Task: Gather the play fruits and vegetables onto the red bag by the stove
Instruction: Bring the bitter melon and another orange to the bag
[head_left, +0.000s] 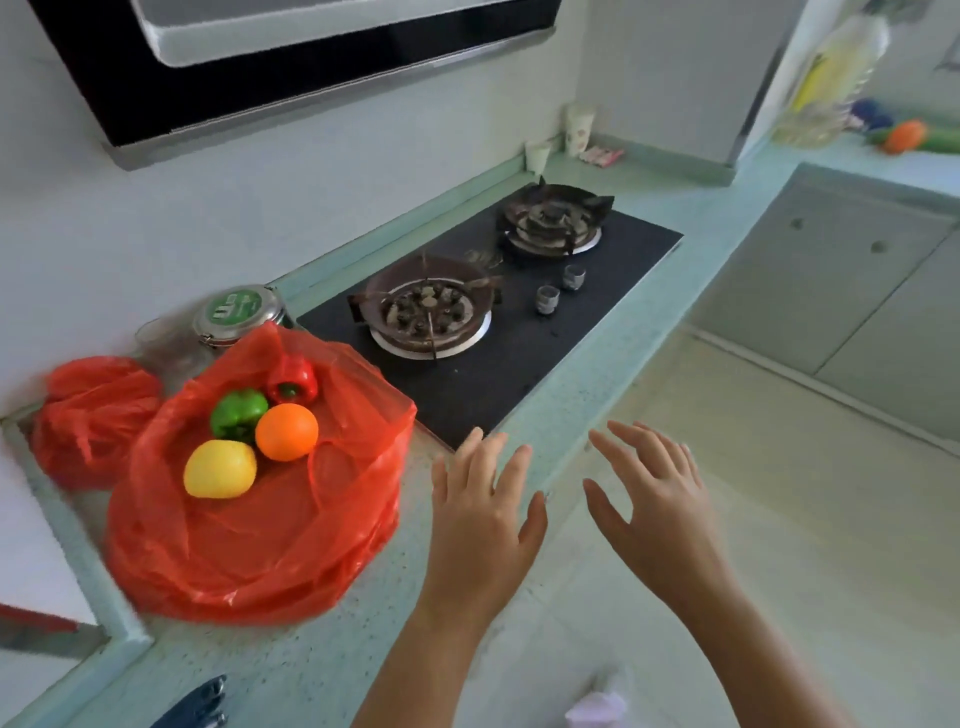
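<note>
A red plastic bag (270, 540) lies spread on the counter left of the stove (498, 332). On it rest a yellow lemon (220, 469), an orange (287, 432), a green pepper (238, 413) and a red pepper (293, 382), all close together. My left hand (483, 512) hovers open just right of the bag, fingers spread, holding nothing. My right hand (657, 501) is open too, beside the left one over the counter's front edge. Far off at the top right lie more play foods, an orange piece (905, 136) among them, blurred.
A second bunched red bag (88, 421) sits at the far left by the wall. A metal-lidded jar (240, 312) stands behind the bag. Two paper cups (579, 130) stand in the far corner. A range hood (291, 67) hangs overhead. A bottle (831, 78) stands at top right.
</note>
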